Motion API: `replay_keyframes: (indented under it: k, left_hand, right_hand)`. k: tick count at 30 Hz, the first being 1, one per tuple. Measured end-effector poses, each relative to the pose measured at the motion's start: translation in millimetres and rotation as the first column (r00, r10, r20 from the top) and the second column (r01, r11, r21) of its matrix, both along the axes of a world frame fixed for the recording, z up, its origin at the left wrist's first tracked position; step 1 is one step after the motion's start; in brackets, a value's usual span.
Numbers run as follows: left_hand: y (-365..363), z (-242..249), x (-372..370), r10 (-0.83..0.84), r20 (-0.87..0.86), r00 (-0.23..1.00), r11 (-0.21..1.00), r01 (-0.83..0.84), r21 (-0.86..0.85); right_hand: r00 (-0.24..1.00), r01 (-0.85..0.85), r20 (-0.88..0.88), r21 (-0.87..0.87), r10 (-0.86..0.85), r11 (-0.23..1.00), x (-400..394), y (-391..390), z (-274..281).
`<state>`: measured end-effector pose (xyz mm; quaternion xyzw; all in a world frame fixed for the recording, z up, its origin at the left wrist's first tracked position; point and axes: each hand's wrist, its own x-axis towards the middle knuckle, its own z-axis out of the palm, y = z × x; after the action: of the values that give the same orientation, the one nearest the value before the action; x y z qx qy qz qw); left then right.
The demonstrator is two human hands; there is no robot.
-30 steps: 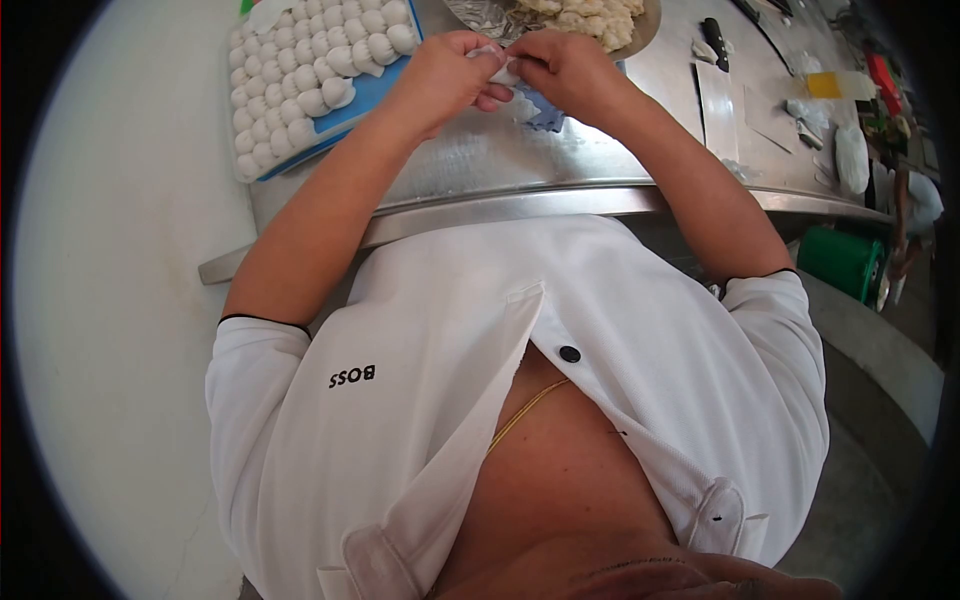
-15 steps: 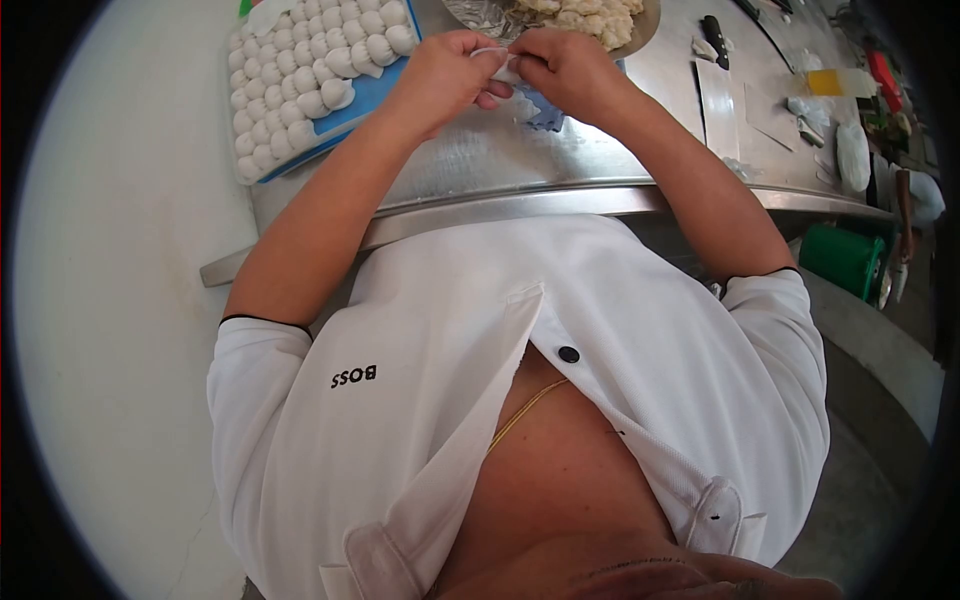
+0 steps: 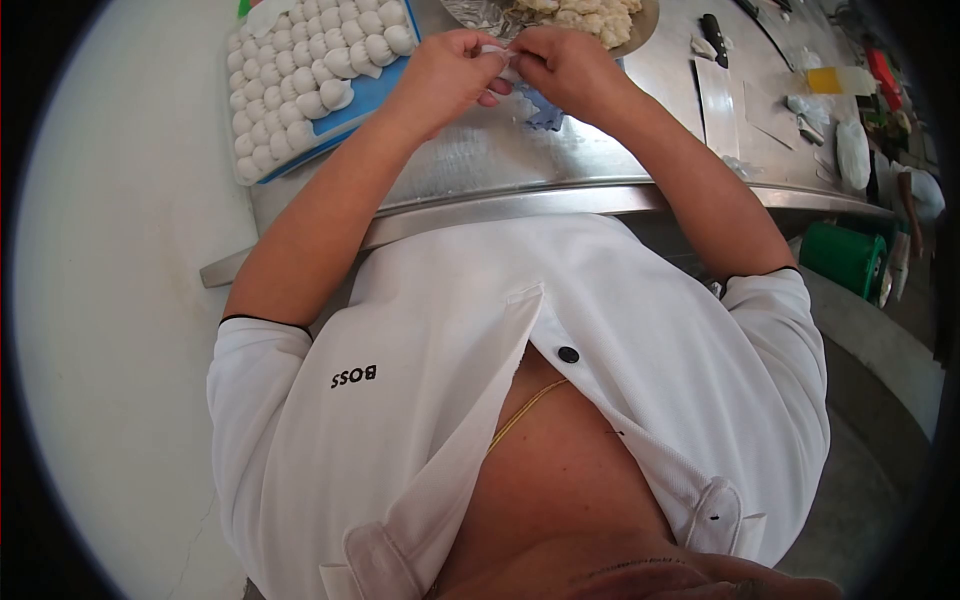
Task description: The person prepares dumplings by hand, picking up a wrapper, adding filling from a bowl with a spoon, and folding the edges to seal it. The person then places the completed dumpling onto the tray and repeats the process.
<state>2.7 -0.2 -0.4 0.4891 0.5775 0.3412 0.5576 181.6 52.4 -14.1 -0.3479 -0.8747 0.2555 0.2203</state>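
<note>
White wrapper [image 3: 497, 55]: one, small, partly hidden by fingers, held up between both hands over the steel table [image 3: 480, 160]; left hand [image 3: 450, 75] clamped on it with thumb and fingers, right hand [image 3: 562, 72] pinching its right edge; likely light, soft, thin, easily torn, best taken lightly at the rim with fingertips. Metal bowl [image 3: 648, 35]: just beyond the hands, pale lumpy mixture [image 3: 590, 20] heaped inside. Blue tray [image 3: 365, 98]: left, close rows of rounded white pieces [image 3: 310, 60]. Clear bottle [image 3: 825, 83]: far right, yellow contents

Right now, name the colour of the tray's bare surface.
The bare surface is blue, best seen in the head view.
</note>
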Motion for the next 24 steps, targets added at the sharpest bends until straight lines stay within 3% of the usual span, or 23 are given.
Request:
replay_keyframes:
  k: [2,6,8,12,14,15,18,20,21,23,24]
  left_hand:
    - [-1.2,-2.7,5.4,0.132,0.132,0.982,0.989,-0.138,0.042]
    - [0.2,-6.5,4.6,0.195,0.132,0.972,0.978,-0.203,0.049]
    - [0.3,-7.2,1.0,0.064,0.01,0.998,0.994,-0.064,0.092]
    - [1.2,-6.1,0.2,0.035,-0.063,0.997,0.994,-0.028,0.102]
    - [-1.9,0.3,1.0,-0.016,-0.153,0.988,0.992,0.034,0.119]
    - [-2.7,2.9,1.9,-0.015,-0.153,0.988,0.992,0.034,0.119]
    - [-1.2,7.1,3.6,0.031,-0.15,0.988,0.995,-0.015,0.104]
    - [4.6,5.3,-3.7,0.18,0.05,0.982,0.981,-0.183,0.064]
    - [5.3,4.5,-7.8,0.179,0.05,0.983,0.981,-0.182,0.062]
    - [6.2,3.6,-15.2,0.113,0.377,0.92,0.983,-0.047,-0.179]
    - [6.8,3.3,-15.1,0.115,0.376,0.919,0.982,-0.05,-0.18]
  right_hand:
    - [0.997,0.074,-0.014,-0.051,-0.075,0.996,0.0,-0.4,3.1]
    - [0.998,0.057,-0.01,-0.035,-0.058,0.998,1.2,1.0,5.3]
    - [1.0,0.024,-0.007,-0.011,-0.024,1.0,0.3,-1.2,4.5]
    - [0.994,0.1,-0.031,-0.08,-0.102,0.992,-1.9,-5.3,8.9]
    - [1.0,0.011,0.015,0.091,-0.012,0.996,-0.3,1.2,-0.8]
    - [1.0,0.011,0.015,0.092,-0.012,0.996,-0.1,3.8,-3.4]
    - [0.999,0.036,-0.014,0.009,-0.036,0.999,2.9,7.6,-3.8]
    - [0.99,0.07,-0.107,-0.195,-0.092,0.978,4.2,10.6,6.7]
    - [0.99,0.07,-0.107,-0.197,-0.092,0.978,4.5,10.0,13.2]
    - [0.956,0.045,-0.198,-0.627,-0.215,0.778,3.3,7.6,24.1]
    - [0.957,0.043,-0.198,-0.627,-0.212,0.778,1.4,6.8,21.1]
